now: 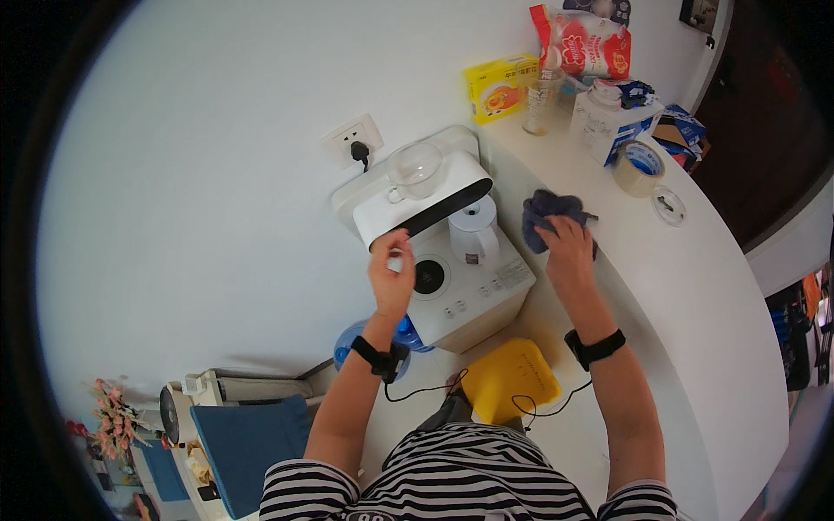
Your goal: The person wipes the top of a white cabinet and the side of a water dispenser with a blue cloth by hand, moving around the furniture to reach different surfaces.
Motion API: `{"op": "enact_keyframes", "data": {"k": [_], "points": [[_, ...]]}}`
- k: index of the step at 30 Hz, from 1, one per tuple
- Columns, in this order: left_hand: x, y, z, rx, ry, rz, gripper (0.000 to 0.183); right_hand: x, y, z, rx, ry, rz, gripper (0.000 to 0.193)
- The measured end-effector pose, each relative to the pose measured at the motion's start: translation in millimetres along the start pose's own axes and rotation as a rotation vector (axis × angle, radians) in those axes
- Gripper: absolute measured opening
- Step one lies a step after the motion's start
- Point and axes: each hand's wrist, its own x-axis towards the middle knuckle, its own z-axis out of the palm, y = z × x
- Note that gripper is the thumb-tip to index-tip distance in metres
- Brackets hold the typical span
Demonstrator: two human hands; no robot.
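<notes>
So both forearms reach forward, well apart. Left forearm (345,412) angles inward, that hand (391,276) loosely curled, fingers bent toward the thumb. Right forearm (627,399) leans inward too, right hand (569,247) back-up, fingers bent into a grip.

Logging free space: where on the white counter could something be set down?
Bare: the near stretch of counter, up to tape roll and clear disc; patch between glass and dark cloth. Crowded: far end, with yellow box, red bag, white-blue box.
</notes>
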Motion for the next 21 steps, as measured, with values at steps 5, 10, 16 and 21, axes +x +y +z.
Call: {"op": "enact_keyframes", "data": {"k": [5,10,16,21], "points": [[-20.7,-29.5,22.3,-0.004,-0.172,-0.154,0.023,-13.1,-23.7,54.7,0.415,0.082,0.108,0.038],[-34.9,-66.7,18.8,0.046,-0.234,-0.230,0.024,1.4,-22.6,106.5,0.507,-0.027,0.334,0.040],[-73.9,-113.7,10.6,0.219,-0.459,-0.305,0.042,-40.2,32.3,200.3,0.385,-0.207,0.569,0.043],[-127.8,-179.6,-17.0,0.501,-0.564,-0.520,0.075,-90.2,4.4,228.5,0.074,-0.219,0.468,0.041]]}}
